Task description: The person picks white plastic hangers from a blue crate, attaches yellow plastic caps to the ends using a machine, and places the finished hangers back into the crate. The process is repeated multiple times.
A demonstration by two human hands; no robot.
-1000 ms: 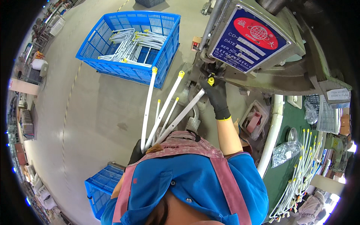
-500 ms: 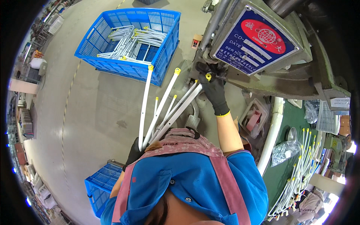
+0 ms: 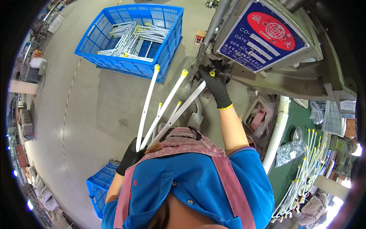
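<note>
My left hand, in a black glove, grips the lower ends of a fan of several white rods with yellow end caps. My right hand, also black-gloved, holds the top of one white rod up against the grey machine, its yellow-capped end at the fingers. The machine carries a blue plate with a red oval. My blue shirt and pink apron fill the lower middle of the view.
A large blue crate with white rods stands on the concrete floor ahead. A second blue crate sits low at my left. More white rods lie on a green table at right, beside a white pipe.
The view has shifted slightly; the rods and both hands stay almost in place, the right hand still pressing one rod's end at the machine.
</note>
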